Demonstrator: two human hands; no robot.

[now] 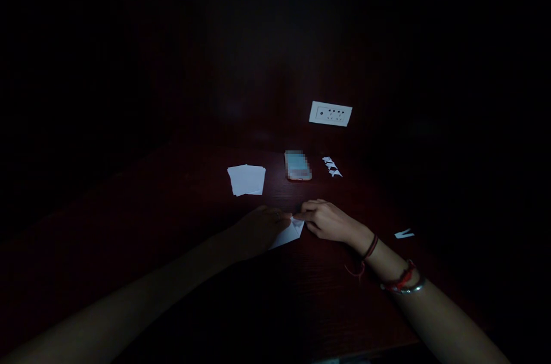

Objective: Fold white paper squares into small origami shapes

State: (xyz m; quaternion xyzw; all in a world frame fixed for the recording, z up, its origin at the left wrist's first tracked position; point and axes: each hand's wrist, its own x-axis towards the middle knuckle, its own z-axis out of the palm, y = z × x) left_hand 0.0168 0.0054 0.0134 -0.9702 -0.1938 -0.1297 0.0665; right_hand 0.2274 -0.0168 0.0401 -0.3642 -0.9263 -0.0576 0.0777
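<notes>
Paper (pixel 284 237), likely light and quick to crease, sat between the hands at the dark surface (pixel 189 192), left grip (pixel 260 232) closed over one side, right grip (pixel 327 220) pinching the folded tip, edges seemingly the safest hold!

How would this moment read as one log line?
left hand: on folded paper | right hand: at its upper right edge | beyond hands: paper stack, phone, socket

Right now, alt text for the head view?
Left hand and right hand handle a partly folded white paper at a dark reddish table in dim light. Beyond them lie stacked white sheets, a phone-like device and small white pieces, below a wall socket.
</notes>
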